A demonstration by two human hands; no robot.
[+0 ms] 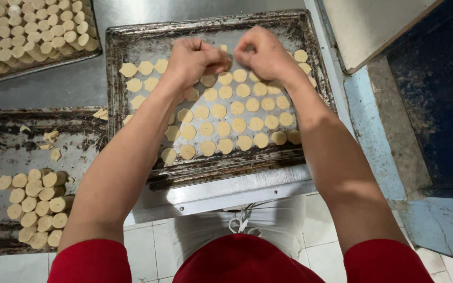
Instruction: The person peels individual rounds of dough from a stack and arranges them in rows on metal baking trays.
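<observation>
A dark, stained baking tray (132, 39) lies in front of me, holding several rows of pale round dough discs (223, 128). Both hands hover over the tray's far half, close together. My left hand (195, 57) and my right hand (263, 52) have their fingers pinched toward each other on a small piece of dough (223, 48) that peeks out between them. How much dough sits inside each fist is hidden.
A second worn tray (6, 139) at the left carries a stack of short dough cylinders (35, 207) and scraps (51, 139). A third tray (27, 31), far left, is packed with dough cylinders. A blue wall ledge (373, 136) runs along the right.
</observation>
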